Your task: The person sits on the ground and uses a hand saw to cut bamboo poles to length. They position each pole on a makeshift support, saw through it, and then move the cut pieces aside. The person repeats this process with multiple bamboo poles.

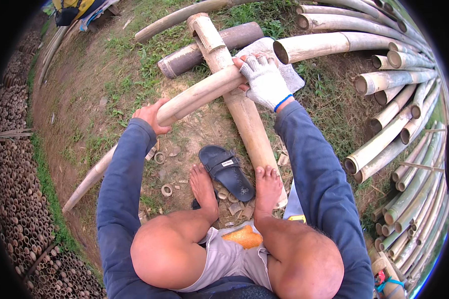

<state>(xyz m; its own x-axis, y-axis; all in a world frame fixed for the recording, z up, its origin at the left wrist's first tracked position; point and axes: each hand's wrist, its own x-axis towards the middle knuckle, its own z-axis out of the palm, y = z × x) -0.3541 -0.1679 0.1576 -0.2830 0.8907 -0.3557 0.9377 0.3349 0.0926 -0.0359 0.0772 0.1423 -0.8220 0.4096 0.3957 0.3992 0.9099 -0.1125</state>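
Note:
A long pale bamboo pole (199,97) runs slantwise from the lower left up to the middle. My bare left hand (152,117) is closed round it partway along. Near its upper right end my right hand (265,82), in a white fingerless-looking knit glove with a blue cuff, is closed on it. Under that end lies a thicker bamboo piece (244,124), which the pole crosses. The thick piece rests over a dark bamboo log (184,59) and bears a short split bamboo section (208,34) near its far end. My right foot (268,192) presses on its near end.
Cut bamboo poles (314,47) are stacked along the right, ends facing me. Many short bamboo pieces (15,189) fill the far left. A black sandal (227,172) and cut rings (167,190) lie by my feet. A flat blade (293,204) with a yellow part lies by my right leg.

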